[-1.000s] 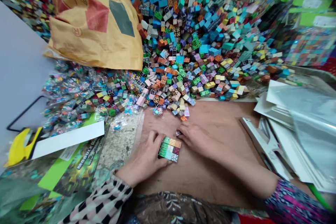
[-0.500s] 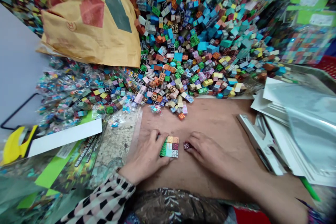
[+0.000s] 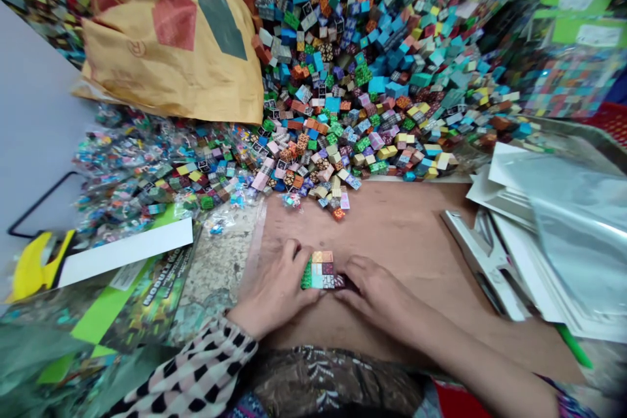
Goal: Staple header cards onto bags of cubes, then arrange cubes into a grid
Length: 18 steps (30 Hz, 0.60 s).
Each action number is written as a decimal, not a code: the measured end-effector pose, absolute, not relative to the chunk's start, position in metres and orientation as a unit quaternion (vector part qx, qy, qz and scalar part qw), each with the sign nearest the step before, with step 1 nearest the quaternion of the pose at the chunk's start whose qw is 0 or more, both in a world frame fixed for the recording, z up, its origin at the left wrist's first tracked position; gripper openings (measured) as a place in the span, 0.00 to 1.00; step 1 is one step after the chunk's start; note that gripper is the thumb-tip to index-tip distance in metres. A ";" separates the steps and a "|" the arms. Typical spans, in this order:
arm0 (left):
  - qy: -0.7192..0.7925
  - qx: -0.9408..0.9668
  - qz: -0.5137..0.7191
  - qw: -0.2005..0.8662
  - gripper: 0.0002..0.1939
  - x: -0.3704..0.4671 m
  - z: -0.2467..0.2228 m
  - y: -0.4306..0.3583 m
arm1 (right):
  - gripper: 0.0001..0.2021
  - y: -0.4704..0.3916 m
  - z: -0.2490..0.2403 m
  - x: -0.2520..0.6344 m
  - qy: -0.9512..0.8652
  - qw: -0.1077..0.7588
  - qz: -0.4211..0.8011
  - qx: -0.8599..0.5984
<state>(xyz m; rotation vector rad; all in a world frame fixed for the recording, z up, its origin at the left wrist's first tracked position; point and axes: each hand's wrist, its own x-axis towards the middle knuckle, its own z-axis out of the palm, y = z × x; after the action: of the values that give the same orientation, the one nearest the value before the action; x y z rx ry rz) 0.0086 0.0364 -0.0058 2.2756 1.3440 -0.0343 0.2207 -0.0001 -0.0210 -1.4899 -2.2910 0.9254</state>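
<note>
My left hand [image 3: 281, 282] rests on the brown board [image 3: 406, 222], thumb and fingers closed around the left side of a small block of patterned cubes [image 3: 322, 270]. Green, orange, pale blue, dark red and grey faces show on that block. My right hand [image 3: 375, 284] pinches a dark maroon cube [image 3: 339, 281] with light specks, partly covered by the fingers. This cube sits against the block's lower right corner.
A large heap of coloured cubes [image 3: 343, 98] spreads behind the board. A yellow sack [image 3: 166, 39] lies at back left. On the right are a stapler [image 3: 482, 264] and white cards [image 3: 529, 241] under clear plastic. A yellow-handled tool [image 3: 36, 261] is at left.
My right hand has moved left, bringing the maroon cube from a gap away up against the block. My left hand keeps its hold on the block.
</note>
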 end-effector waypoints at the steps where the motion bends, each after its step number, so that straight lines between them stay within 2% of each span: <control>1: 0.492 0.833 -0.011 0.252 0.25 0.009 -0.006 0.035 | 0.08 -0.001 -0.021 0.220 -0.790 0.127 0.314 -0.511; 4: 0.488 0.828 0.001 0.275 0.25 0.009 -0.007 0.033 | 0.10 -0.004 -0.019 0.218 -0.797 0.110 0.299 -0.514; 9: 0.453 0.837 0.065 0.302 0.34 -0.002 -0.002 0.049 | 0.08 0.002 0.002 0.227 -0.801 0.052 0.309 -0.510; 14: 0.557 0.806 0.131 0.151 0.27 -0.004 -0.001 0.096 | 0.08 0.021 0.020 0.232 -0.794 0.045 0.279 -0.538; 18: 0.584 0.802 0.096 0.074 0.21 0.008 -0.012 0.125 | 0.09 0.027 0.013 0.224 -0.806 0.055 0.259 -0.530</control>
<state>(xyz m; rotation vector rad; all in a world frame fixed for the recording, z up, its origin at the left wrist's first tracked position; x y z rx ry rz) 0.0081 0.1250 -0.0120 2.4080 1.7538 0.2890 0.2240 0.0266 0.0128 -1.6088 -2.4464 0.7865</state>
